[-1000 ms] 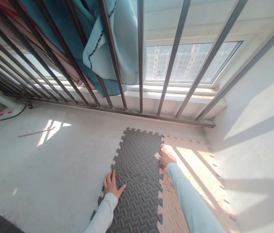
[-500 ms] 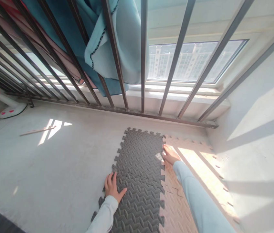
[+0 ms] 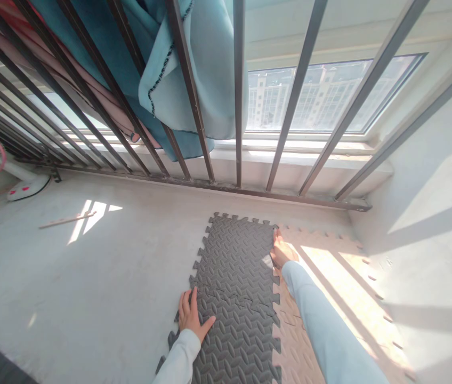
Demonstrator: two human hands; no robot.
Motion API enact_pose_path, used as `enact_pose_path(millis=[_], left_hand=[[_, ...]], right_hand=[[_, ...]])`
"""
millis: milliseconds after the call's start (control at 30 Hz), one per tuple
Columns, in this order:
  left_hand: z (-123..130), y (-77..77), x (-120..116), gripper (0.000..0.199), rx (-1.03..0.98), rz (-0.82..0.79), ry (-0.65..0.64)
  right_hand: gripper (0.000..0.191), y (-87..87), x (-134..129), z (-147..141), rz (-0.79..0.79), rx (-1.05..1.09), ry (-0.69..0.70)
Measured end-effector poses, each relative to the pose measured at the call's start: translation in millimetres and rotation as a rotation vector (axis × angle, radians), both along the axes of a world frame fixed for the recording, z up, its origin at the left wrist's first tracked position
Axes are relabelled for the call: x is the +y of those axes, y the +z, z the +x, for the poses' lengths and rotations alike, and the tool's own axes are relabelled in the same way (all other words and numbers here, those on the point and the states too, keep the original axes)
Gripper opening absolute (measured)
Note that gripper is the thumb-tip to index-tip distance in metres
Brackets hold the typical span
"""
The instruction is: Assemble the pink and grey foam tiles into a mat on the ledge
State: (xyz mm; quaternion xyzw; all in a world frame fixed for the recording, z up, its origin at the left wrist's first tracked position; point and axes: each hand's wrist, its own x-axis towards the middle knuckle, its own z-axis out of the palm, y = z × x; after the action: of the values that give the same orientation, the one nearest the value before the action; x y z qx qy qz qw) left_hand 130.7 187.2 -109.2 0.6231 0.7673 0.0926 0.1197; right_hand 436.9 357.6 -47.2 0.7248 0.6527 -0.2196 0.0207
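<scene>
Two dark grey foam mat tiles with toothed edges lie on the floor, a far one (image 3: 237, 256) and a nearer one (image 3: 236, 341), meeting at a seam. Along their right side run pink foam tiles (image 3: 346, 282), partly sunlit. My left hand (image 3: 193, 316) rests with spread fingers on the left edge of the grey tiles, by the seam. My right hand (image 3: 282, 250) presses its fingers at the joint between the far grey tile and the pink one, near the upper corner. It holds nothing that I can see.
A dark metal railing (image 3: 226, 188) crosses beyond the mats, with blue cloth (image 3: 206, 80) behind it and a window. At the left are a fan (image 3: 28, 186) and a thin stick (image 3: 68, 220) on the floor. A white wall (image 3: 442, 240) stands at the right.
My right hand has slid up along the joint toward the far corner of the grey tile. My left hand stays at the left edge. The view has shifted slightly.
</scene>
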Motion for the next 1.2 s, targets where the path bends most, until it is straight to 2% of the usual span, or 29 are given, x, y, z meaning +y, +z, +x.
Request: enact_pose_path(millis=[133, 567, 733, 933, 1200], left_hand=[[-1, 0.4, 0, 0.074, 0.003, 0.014, -0.005], [-1, 0.5, 2, 0.075, 0.000, 0.079, -0.029], [-4, -0.6, 3, 0.076, -0.020, 0.018, -0.010], [-5, -2.6, 2, 0.075, -0.032, 0.024, -0.012], [-6, -2.4, 2, 0.077, -0.061, 0.022, -0.003]], right_hand=[[0.054, -5.4, -9, 1, 0.096, -0.016, 0.014], [0.060, 8.2, 6, 8, -0.012, 0.053, -0.013], [0.055, 12.6, 17, 21, 0.036, 0.080, 0.071], [0.075, 10.6, 41, 21, -0.006, 0.084, 0.072], [0.075, 7.8, 55, 31, -0.040, 0.065, 0.135]])
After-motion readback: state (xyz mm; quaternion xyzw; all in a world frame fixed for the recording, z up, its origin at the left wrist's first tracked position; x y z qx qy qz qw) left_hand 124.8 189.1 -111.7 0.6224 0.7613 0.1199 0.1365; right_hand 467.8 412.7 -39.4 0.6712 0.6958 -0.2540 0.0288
